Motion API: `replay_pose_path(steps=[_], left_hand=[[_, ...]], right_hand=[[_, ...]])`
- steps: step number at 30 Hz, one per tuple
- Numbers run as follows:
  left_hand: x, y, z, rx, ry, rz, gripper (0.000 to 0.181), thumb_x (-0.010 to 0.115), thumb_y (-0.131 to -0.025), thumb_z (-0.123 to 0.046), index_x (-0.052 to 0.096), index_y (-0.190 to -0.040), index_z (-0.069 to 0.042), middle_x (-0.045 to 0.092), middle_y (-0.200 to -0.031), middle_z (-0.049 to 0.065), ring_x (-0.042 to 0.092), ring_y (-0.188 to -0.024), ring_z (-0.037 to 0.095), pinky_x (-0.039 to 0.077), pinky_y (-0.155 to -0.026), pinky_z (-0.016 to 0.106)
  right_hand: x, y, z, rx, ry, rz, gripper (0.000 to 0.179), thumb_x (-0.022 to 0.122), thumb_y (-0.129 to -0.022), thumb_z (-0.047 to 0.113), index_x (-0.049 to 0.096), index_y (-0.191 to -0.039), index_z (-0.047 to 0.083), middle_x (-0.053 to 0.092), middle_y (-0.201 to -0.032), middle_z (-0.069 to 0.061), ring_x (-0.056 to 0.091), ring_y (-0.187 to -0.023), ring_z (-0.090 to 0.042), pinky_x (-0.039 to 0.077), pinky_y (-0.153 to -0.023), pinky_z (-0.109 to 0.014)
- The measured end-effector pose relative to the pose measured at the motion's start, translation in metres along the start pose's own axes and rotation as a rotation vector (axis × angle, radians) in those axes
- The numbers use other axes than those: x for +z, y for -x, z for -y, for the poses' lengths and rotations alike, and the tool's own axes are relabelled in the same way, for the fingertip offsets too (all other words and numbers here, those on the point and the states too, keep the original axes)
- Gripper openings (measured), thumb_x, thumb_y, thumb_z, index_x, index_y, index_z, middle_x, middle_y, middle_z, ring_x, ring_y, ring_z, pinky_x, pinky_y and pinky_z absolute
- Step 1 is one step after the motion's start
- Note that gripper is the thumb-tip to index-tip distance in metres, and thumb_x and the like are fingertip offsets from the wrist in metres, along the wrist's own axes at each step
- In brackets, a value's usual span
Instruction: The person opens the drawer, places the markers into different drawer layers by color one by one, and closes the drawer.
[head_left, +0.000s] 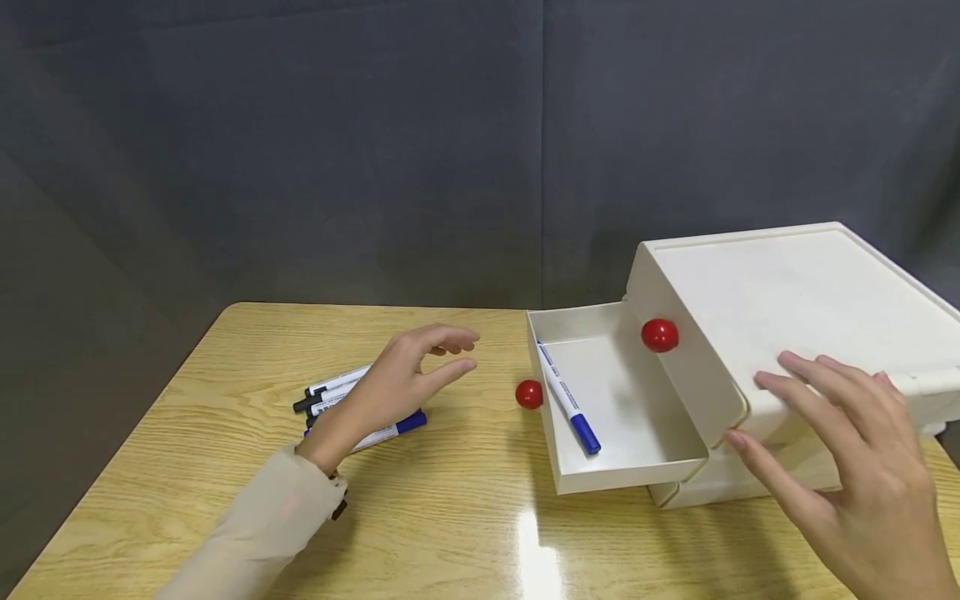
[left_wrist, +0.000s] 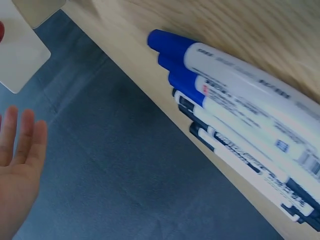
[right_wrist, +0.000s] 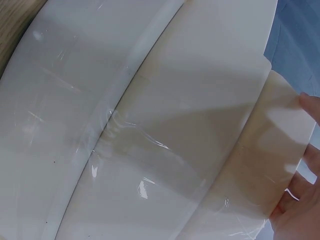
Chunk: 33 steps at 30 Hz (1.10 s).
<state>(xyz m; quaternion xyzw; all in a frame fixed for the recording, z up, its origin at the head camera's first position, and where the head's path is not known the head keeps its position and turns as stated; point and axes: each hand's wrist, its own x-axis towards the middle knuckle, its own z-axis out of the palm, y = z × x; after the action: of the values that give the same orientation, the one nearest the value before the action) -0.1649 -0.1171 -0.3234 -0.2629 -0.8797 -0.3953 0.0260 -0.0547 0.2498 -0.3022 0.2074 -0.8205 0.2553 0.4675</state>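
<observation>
My left hand (head_left: 408, 371) hovers above the table with its fingers loosely extended, holding nothing, between a bunch of markers and a pulled-out drawer. The markers (left_wrist: 240, 80) lie side by side, white with blue or black caps, partly hidden by my left wrist in the head view. My right hand (head_left: 855, 442) rests its fingers on the top edge of a white drawer cabinet (head_left: 810, 292), its thumb on the side near the front corner. In the pulled-out lower drawer (head_left: 622, 367) lies a white marker with a blue cap (head_left: 564, 392), against the front wall.
A red round knob (head_left: 528, 394) sticks out from the pulled-out drawer's front. Above it, another red knob (head_left: 660, 336) marks the closed upper drawer. The wood-grain table (head_left: 435, 517) ends at a dark grey curtain (head_left: 337, 167) behind.
</observation>
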Motion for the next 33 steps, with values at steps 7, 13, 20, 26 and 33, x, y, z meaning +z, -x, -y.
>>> replay_pose_path(steps=[7, 13, 20, 26, 33], left_hand=[[-0.003, 0.008, 0.006, -0.013, -0.022, -0.008, 0.033, 0.067, -0.095, -0.026, 0.066, -0.127, -0.016, 0.069, -0.125, -0.001, 0.062, -0.114, 0.019, 0.054, -0.089, 0.039], [-0.006, 0.016, 0.011, -0.009, -0.041, -0.008, 0.033, 0.067, -0.095, -0.023, 0.066, -0.127, -0.015, 0.07, -0.122, 0.0, 0.063, -0.112, 0.019, 0.054, -0.093, 0.041], [-0.01, 0.027, 0.018, -0.027, -0.039, -0.011, 0.034, 0.067, -0.095, -0.022, 0.064, -0.129, -0.014, 0.069, -0.123, 0.003, 0.063, -0.112, 0.021, 0.053, -0.097, 0.044], [-0.013, 0.038, 0.025, -0.045, -0.046, -0.02, 0.033, 0.068, -0.095, -0.022, 0.065, -0.127, -0.014, 0.07, -0.121, 0.003, 0.066, -0.109, 0.022, 0.055, -0.091, 0.046], [-0.013, 0.05, 0.037, -0.071, -0.029, -0.014, 0.032, 0.069, -0.094, -0.019, 0.066, -0.125, -0.01, 0.069, -0.125, 0.004, 0.067, -0.111, 0.026, 0.055, -0.093, 0.048]], right_hand=[[0.0, 0.001, 0.0, 0.007, -0.006, 0.005, 0.065, 0.061, -0.091, 0.06, 0.072, -0.103, -0.003, 0.068, -0.117, -0.022, 0.052, -0.129, -0.01, 0.029, -0.117, -0.045], [0.001, 0.0, 0.0, 0.008, -0.014, -0.007, 0.064, 0.062, -0.091, 0.059, 0.072, -0.102, -0.003, 0.069, -0.117, -0.02, 0.052, -0.129, -0.009, 0.029, -0.117, -0.048], [0.002, -0.002, -0.001, -0.007, -0.015, -0.018, 0.064, 0.061, -0.092, 0.059, 0.072, -0.102, -0.003, 0.069, -0.116, -0.021, 0.053, -0.128, -0.01, 0.03, -0.115, -0.041], [0.002, -0.002, -0.001, -0.012, -0.009, -0.016, 0.065, 0.06, -0.091, 0.06, 0.072, -0.102, -0.003, 0.068, -0.115, -0.022, 0.053, -0.128, -0.011, 0.03, -0.114, -0.031], [0.002, 0.0, -0.001, 0.006, -0.007, -0.008, 0.066, 0.061, -0.091, 0.061, 0.072, -0.103, -0.003, 0.068, -0.119, -0.02, 0.05, -0.13, -0.009, 0.03, -0.116, -0.038]])
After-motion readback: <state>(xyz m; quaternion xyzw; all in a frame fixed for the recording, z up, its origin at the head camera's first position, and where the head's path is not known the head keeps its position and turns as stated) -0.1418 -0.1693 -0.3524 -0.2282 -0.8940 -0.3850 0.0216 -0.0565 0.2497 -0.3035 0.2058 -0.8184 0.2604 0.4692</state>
